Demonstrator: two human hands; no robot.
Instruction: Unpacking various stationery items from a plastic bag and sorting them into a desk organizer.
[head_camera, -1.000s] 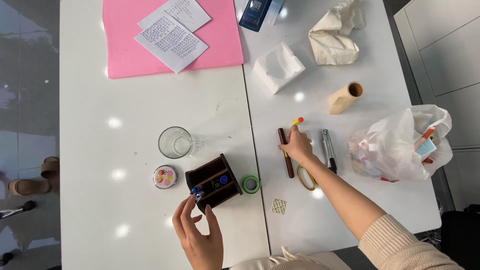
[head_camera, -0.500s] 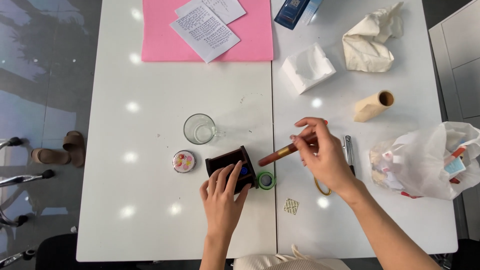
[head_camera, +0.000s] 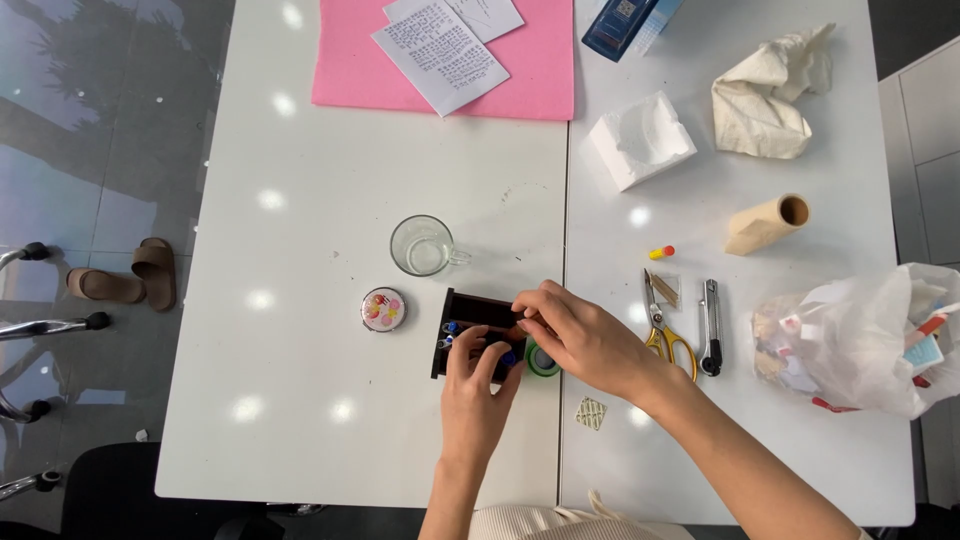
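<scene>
The dark brown wooden desk organiser box (head_camera: 470, 312) lies on the white worktop (head_camera: 330, 300) close to the person, with the left hand (head_camera: 477, 385) spread flat over its near side, fingers loosely apart, and the right hand (head_camera: 585, 335) curled over its right end, apparently pinching a reddish-brown pen (head_camera: 512, 329) that is mostly hidden. A green tape roll (head_camera: 541, 362) sits just under the right hand, a round floral tin (head_camera: 384, 309) lies just left of the box. Farther off stand a clear glass mug (head_camera: 420, 245), yellow-handled scissors (head_camera: 660, 325) and a pink paper sheet (head_camera: 530, 75).
</scene>
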